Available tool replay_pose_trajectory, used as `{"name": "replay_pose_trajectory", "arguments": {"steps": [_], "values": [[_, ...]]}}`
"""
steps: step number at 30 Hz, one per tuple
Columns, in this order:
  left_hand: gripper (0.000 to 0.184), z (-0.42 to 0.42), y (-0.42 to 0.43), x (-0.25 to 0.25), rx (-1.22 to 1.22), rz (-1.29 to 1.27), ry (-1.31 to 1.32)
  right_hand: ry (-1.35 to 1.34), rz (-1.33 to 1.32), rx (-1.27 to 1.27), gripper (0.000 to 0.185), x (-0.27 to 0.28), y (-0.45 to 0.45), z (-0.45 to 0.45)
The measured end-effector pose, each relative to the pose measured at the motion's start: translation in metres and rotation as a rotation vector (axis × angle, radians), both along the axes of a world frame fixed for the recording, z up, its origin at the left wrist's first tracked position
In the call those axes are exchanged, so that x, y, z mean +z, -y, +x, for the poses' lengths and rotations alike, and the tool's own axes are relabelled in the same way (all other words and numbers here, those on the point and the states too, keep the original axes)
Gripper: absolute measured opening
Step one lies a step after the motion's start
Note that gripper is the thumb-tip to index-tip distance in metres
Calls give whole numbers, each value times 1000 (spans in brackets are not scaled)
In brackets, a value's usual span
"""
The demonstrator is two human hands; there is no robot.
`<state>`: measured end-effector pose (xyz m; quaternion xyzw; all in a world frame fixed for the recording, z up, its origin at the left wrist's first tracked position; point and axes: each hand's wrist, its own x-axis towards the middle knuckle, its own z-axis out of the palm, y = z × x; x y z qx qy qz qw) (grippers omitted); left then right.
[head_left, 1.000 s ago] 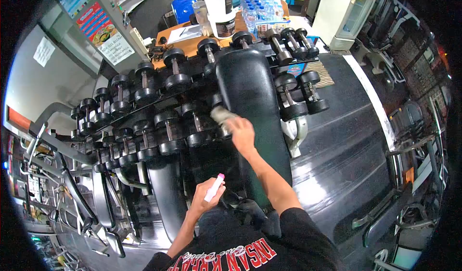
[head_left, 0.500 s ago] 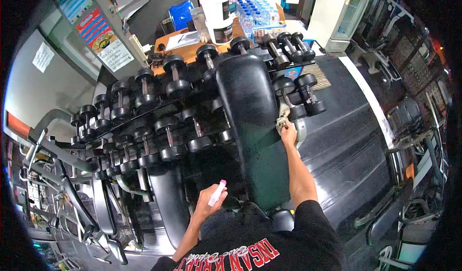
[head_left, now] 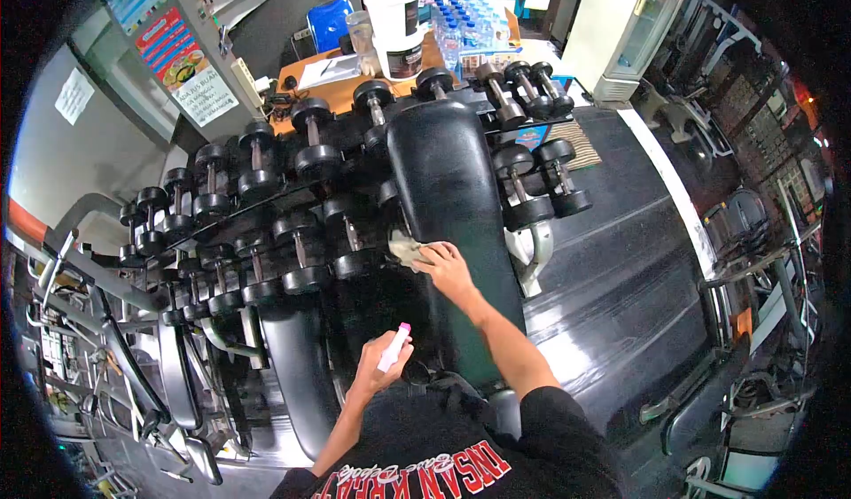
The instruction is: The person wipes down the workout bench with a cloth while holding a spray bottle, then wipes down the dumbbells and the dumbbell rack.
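Observation:
A long black padded bench [head_left: 448,162] stands upright or steeply tilted before me, against the dumbbell rack. My right hand [head_left: 446,270] is closed on a pale cloth [head_left: 406,249] at the bench's left edge. Lower and to the left, my left hand [head_left: 383,362] is wrapped round a white bottle [head_left: 391,350] with a pink top, held in the air. Black dumbbells [head_left: 350,236] line the rack just left of the cloth.
Behind the rack, a wooden desk [head_left: 337,98] bears white tubs [head_left: 393,11] and water bottles [head_left: 479,27]. A second black bench [head_left: 297,366] is at the left. More dumbbells [head_left: 560,180] sit at the right, beside a glass-door fridge [head_left: 625,34].
My right hand first moved with the cloth from the bench's left edge to its right edge, then back to the left edge. My left hand has barely moved with the bottle.

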<state>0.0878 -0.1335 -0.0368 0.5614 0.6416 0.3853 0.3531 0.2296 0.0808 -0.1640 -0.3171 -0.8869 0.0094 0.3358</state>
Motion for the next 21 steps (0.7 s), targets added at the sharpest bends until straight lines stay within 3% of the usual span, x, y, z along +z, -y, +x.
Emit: {"name": "replay_pose_trajectory", "arguments": {"steps": [1,4,6,9,10,13,18,21], "values": [[14,3,0,-1,4,0,4,109,31,134,28,4,-7,15],[13,5,-3,-6,-36,38,-30,80,-37,-35,27,10,-27,70],[13,4,0,-10,-57,48,-38,-125,-115,-176,24,1,-40,98],[14,4,6,-12,-27,53,18,-336,-466,-450,37,-11,-37,103],[14,3,7,-10,-20,51,18,-334,-470,-443,37,-21,-38,97],[13,-2,13,-8,2,68,14,-535,-269,-748,43,-42,-29,54],[11,-7,19,-12,29,64,-11,-296,-199,-400,41,-14,25,-14],[11,-6,18,-12,18,54,-4,-163,-117,-215,38,-13,26,-4]]}}
